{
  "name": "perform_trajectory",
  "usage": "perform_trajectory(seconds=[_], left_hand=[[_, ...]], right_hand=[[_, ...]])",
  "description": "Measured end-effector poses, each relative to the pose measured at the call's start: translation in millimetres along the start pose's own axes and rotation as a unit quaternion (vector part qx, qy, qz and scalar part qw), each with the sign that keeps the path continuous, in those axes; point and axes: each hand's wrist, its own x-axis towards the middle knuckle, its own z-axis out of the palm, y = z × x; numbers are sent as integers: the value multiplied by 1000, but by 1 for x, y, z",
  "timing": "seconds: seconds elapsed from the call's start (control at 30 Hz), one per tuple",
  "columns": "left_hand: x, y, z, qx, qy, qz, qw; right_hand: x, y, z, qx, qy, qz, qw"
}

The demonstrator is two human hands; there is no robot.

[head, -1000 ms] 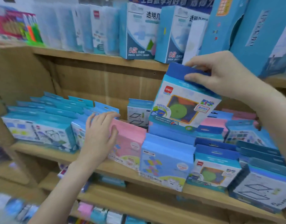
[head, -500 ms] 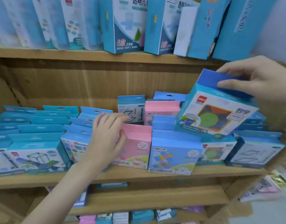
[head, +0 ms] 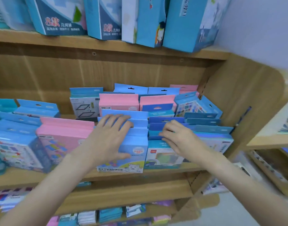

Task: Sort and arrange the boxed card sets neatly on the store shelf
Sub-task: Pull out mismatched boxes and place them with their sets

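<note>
Head view: both hands [head: 107, 141] on boxed card sets [head: 136, 150]

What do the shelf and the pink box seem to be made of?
Shelf: probably laminated wood board with a matte finish; it shows a light grain pattern, flat edges and screw heads in the back panel.
Pink box: likely thin printed cardboard with a slight sheen; it has a folded top flap and sharp creases.

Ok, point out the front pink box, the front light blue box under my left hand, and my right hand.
front pink box [head: 58, 141], head view, on its front face.
front light blue box [head: 136, 144], head view, on its upper front face.
right hand [head: 179, 137], head view, on its back.
</note>
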Motion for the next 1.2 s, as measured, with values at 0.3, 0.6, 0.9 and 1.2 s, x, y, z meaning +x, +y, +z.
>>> perform_trajectory(seconds=[0.3,0.6,0.9,1.2], left_hand=[[11,31,-11,-70,26,-77,994],[66,43,-17,-7,-82,-24,996],[67,39,0,-30,1,-14,999],[68,34,6,-31,9,-19,999]], right_hand=[[14,35,-24,116,-60,25,991],[85,103,8,37,-194,140,970],[81,129,-16,57,-86,153,983],[72,109,-5,103,-211,97,967]])
